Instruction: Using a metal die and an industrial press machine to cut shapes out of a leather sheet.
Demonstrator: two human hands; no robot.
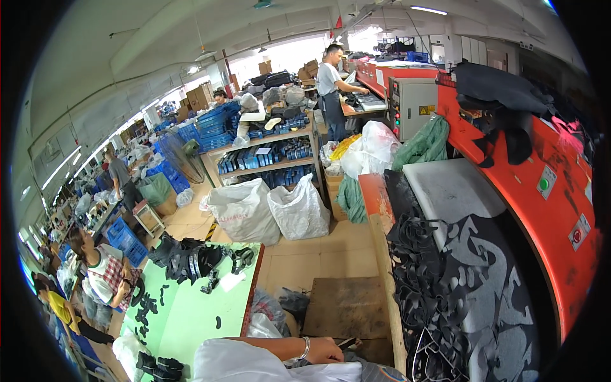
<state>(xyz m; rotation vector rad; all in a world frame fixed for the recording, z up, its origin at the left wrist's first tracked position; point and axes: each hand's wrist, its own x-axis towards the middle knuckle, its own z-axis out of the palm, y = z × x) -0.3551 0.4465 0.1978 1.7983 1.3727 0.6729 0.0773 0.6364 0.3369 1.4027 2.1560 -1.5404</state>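
Note:
My left hand is low in the middle, its bare forearm reaching across from a white sleeve, with a silvery bracelet at the wrist. Its fingers are curled closed beside a small thin dark thing, too little of which shows to name. My right hand does not show. Right of the hand lies the red machine's bed, where cut black sheet material is spread, with a tangle of black offcut strips along its near side. A grey-white pad lies at the bed's far end.
A green table at left holds black cut pieces. White sacks stand before a shelf of blue cutting dies. A brown board lies ahead. One co-worker stands at a far machine; another is beside the green table.

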